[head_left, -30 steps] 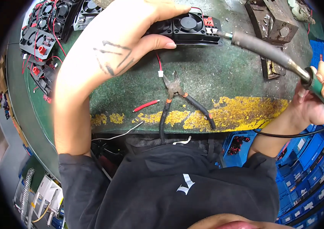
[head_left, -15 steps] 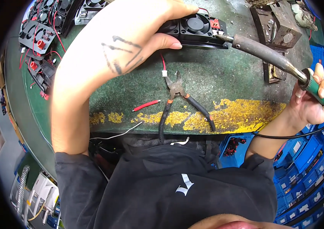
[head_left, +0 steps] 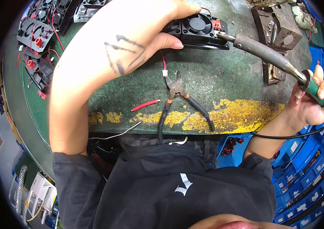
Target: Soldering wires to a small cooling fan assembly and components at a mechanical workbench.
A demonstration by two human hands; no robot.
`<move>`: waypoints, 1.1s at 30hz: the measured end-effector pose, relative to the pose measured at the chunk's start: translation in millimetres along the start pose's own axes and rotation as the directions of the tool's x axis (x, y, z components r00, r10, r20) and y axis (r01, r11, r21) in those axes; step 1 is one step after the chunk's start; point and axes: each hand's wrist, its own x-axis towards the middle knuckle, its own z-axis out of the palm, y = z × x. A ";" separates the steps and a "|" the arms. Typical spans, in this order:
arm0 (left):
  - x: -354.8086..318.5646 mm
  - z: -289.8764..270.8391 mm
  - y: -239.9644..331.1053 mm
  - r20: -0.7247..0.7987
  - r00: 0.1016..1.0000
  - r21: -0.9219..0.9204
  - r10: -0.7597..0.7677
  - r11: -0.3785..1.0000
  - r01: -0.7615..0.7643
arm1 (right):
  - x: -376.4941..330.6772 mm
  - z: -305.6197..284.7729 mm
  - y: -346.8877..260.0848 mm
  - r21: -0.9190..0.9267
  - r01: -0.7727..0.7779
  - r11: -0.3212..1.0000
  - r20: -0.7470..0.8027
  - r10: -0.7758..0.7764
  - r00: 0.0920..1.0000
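1. My left fingers (head_left: 171,41) hold the black fan unit (head_left: 197,24), thumb along its near side, index finger along its far side.
2. The fan unit sits at the table's (head_left: 124,89) far part; its right end projects beyond those fingers.
3. My right fingers (head_left: 323,88) grip the soldering iron (head_left: 265,51) by its green handle; its tip meets that right end, near the red part (head_left: 217,24).
4. Spread cutters (head_left: 176,88) lie nearer me.

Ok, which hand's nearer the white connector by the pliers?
Left. Left hand, holding the fan unit, is just beyond the white connector; right hand, holding the soldering iron, is far to its right.
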 end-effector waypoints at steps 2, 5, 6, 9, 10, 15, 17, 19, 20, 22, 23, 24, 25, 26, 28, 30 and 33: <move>22.0 10.2 8.2 -0.004 1.000 0.001 -0.002 1.000 0.002 | 0.1 -0.9 0.3 -0.004 0.001 1.000 0.005 -0.001 1.000; 22.9 10.4 7.3 -0.005 1.000 0.004 -0.002 1.000 0.002 | -0.1 0.7 0.6 -0.004 0.009 1.000 0.002 -0.009 1.000; 20.8 9.2 5.9 -0.005 1.000 0.006 -0.001 1.000 0.001 | -0.2 1.2 0.7 -0.001 0.014 1.000 -0.005 -0.014 1.000; 20.4 9.4 6.1 -0.005 1.000 0.007 0.003 1.000 -0.002 | -0.3 0.5 0.4 -0.007 -0.005 1.000 0.026 0.005 1.000; 22.5 10.6 6.7 -0.005 1.000 0.007 0.003 1.000 -0.003 | -0.2 0.4 0.4 -0.007 -0.006 1.000 0.025 0.006 1.000; 15.6 8.5 1.4 -0.003 1.000 0.007 0.010 1.000 -0.010 | 0.6 -2.9 -0.8 -0.008 -0.018 1.000 0.035 0.018 0.999; 22.2 11.3 4.5 -0.004 1.000 0.010 0.009 1.000 -0.009 | 0.7 -2.1 -0.8 0.001 -0.017 1.000 0.033 0.017 0.999; 19.1 10.3 4.7 -0.004 1.000 0.011 0.010 1.000 -0.010 | 0.6 -2.0 -0.8 0.010 -0.015 1.000 0.030 0.015 0.999; 20.3 10.7 4.2 -0.005 1.000 0.012 0.011 1.000 -0.011 | 0.3 -2.3 -0.5 0.008 -0.009 1.000 0.032 0.008 0.999; 17.0 9.2 -0.4 -0.005 1.000 0.013 0.012 1.000 -0.012 | 0.4 -2.1 -0.3 0.006 -0.002 1.000 0.034 0.002 0.999; 20.2 11.0 4.2 -0.006 1.000 0.013 0.012 1.000 -0.012 | 0.6 -1.6 -0.1 0.008 -0.004 1.000 0.032 0.003 0.999; 18.9 10.2 1.2 -0.006 1.000 0.014 0.012 1.000 -0.012 | 0.8 -1.1 0.1 0.011 -0.005 1.000 0.031 0.005 1.000; 14.1 8.5 -1.1 -0.006 1.000 0.014 0.012 1.000 -0.012 | 0.8 -1.2 0.4 0.010 -0.005 1.000 0.031 0.005 1.000; 19.6 10.9 0.9 -0.007 1.000 0.015 0.013 1.000 -0.013 | 0.8 -1.4 0.8 0.012 -0.013 1.000 0.038 0.013 0.999; 14.3 8.8 -2.6 -0.006 1.000 0.016 0.015 1.000 -0.014 | 0.8 -0.1 1.5 0.014 -0.022 1.000 0.046 0.021 0.999; 14.3 8.6 -3.4 -0.006 1.000 0.018 0.015 1.000 -0.015 | 1.0 2.7 1.9 0.004 -0.008 1.000 -0.003 0.008 1.000; 22.2 13.6 -1.0 -0.007 1.000 0.014 0.021 1.000 -0.021 | 2.2 -2.4 1.1 -0.023 -0.015 1.000 0.027 0.016 1.000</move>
